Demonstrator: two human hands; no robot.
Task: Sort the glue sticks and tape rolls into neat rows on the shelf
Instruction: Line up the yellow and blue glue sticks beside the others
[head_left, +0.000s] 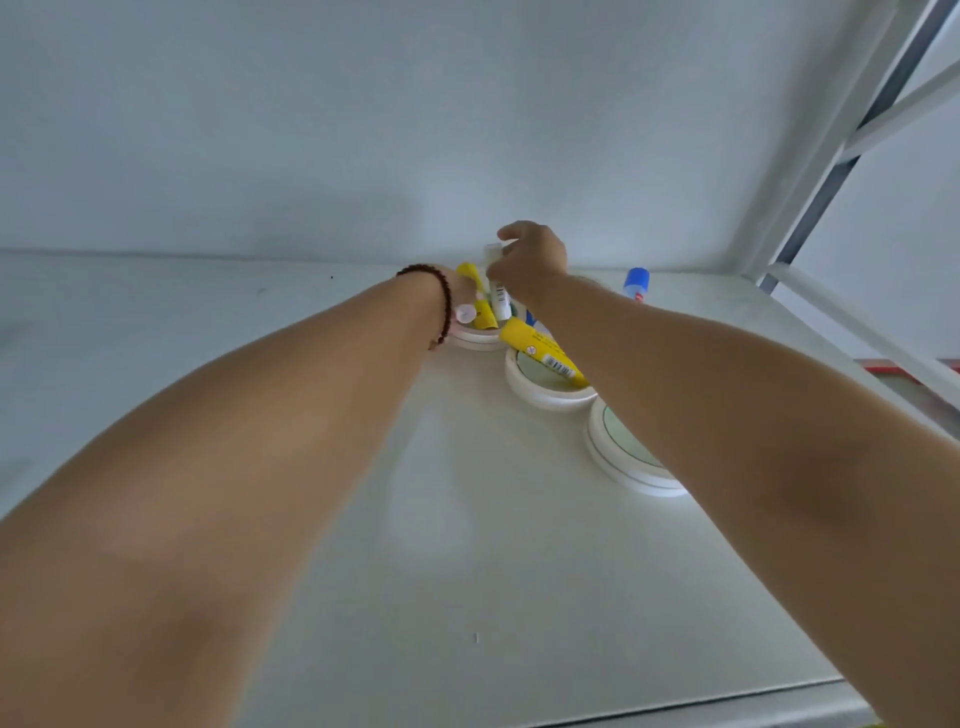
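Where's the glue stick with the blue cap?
The blue-capped glue stick stands at the back of the shelf, near the wall, just right of the right hand and apart from the tape rolls.

No word, brand or number can be made out anywhere. A barcode is seen on the yellow glue stick (540, 352) lying across the middle tape roll (545, 387), printed in black bars on a white patch near its lower end; the digits beneath it are too small to be read. A small round sign with a red ring is shown just beside that barcode, its content blurred. A second barcode is carried on the white glue stick (497, 283) held upright, again unreadable. A red mark is glimpsed on the blue-capped glue stick (637, 283) at the back, but nothing can be read there.
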